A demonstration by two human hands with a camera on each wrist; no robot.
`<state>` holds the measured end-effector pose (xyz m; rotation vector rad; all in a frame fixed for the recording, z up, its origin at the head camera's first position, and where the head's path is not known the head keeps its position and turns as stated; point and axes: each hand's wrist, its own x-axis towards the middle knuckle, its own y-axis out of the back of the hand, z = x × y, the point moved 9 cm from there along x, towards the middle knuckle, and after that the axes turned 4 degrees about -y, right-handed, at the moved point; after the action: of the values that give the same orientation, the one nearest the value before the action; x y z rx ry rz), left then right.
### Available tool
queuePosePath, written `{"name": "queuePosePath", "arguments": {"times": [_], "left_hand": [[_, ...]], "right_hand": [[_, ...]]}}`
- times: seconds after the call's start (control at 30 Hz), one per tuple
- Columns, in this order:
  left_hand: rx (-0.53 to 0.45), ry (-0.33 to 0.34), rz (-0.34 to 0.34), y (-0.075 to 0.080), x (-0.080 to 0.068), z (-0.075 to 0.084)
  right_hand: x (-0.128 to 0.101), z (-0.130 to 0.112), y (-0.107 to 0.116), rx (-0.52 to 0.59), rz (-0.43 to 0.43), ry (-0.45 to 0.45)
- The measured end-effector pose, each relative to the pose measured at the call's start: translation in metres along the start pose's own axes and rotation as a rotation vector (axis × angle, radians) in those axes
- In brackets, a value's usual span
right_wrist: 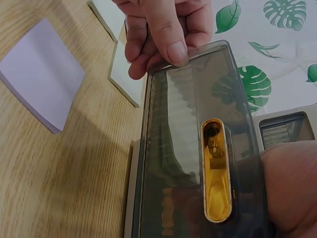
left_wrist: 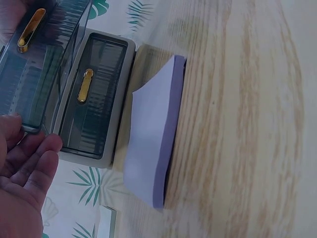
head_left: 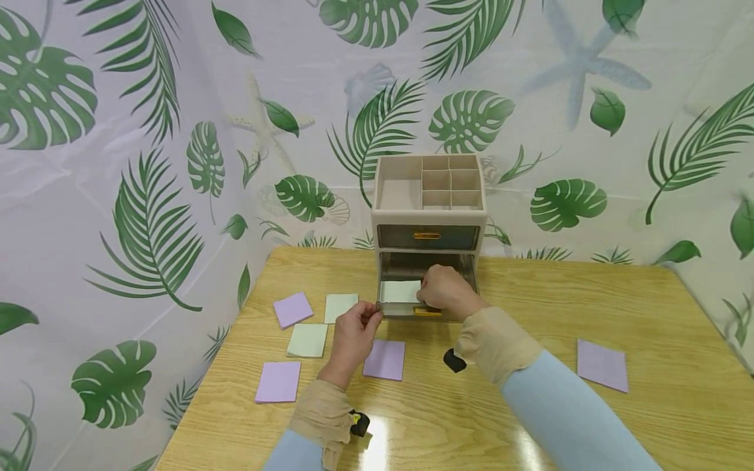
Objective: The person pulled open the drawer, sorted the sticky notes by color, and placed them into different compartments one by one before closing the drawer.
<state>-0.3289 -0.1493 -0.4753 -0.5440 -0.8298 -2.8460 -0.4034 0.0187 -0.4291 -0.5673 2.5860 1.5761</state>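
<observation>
Nearest, a purple pad [head_left: 278, 382] is set on the table [head_left: 530, 301], well out to the front left of the organizer [head_left: 424, 214]. Another purple pad [head_left: 603, 365] is parked off to the organizer's right, kinda on its own, and a third purple pad [head_left: 384, 360] is placed just in front of its pulled-out drawer [head_left: 400, 312]. Left of the organizer, a green pad [head_left: 307, 341] is seen, with a second green pad [head_left: 341, 307] behind it and a fourth purple pad [head_left: 292, 309] farther out. My guess: they're spread there so each can be reached easily.

The drawer's left front corner is pinched by the thumb and fingers of the left hand [head_left: 357, 330], presumably so the drawer is steadied. The right hand [head_left: 443, 288] is dipped into the drawer, fingers curled at the right edge of one more green pad [head_left: 400, 291]. Whether that pad is actually gripped can't be told, fingertips being hidden. It's sitting in the drawer's left part; flat or tilted, can't be told.

Farther back, the organizer's upper drawer [head_left: 397, 237] is closed, so access from above isn't blocked. Behind the organizer, a leafy backdrop [head_left: 235, 226] is hung.
</observation>
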Motion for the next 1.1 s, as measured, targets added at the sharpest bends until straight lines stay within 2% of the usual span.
{"name": "queuePosePath", "arguments": {"times": [0.3, 0.47, 0.6, 0.77, 0.97, 1.1], "left_hand": [[-0.001, -0.003, 0.006, -0.001, 0.000, -0.002], [-0.002, 0.004, 0.009, -0.001, 0.000, -0.004], [-0.010, 0.002, 0.011, -0.001, 0.001, -0.004], [-0.017, -0.005, 0.015, -0.001, 0.001, -0.002], [-0.023, -0.008, 0.018, -0.001, 0.001, -0.002], [-0.021, 0.003, 0.016, -0.001, 0.000, -0.005]], "right_hand": [[-0.002, 0.001, 0.002, 0.033, 0.007, 0.013], [-0.006, -0.001, 0.009, 0.042, 0.057, 0.079], [-0.012, -0.001, 0.024, 0.030, 0.141, 0.134], [-0.025, 0.008, 0.049, 0.080, 0.219, 0.173], [-0.051, 0.033, 0.077, 0.177, 0.366, 0.229], [-0.066, 0.056, 0.084, 0.215, 0.477, 0.263]]}}
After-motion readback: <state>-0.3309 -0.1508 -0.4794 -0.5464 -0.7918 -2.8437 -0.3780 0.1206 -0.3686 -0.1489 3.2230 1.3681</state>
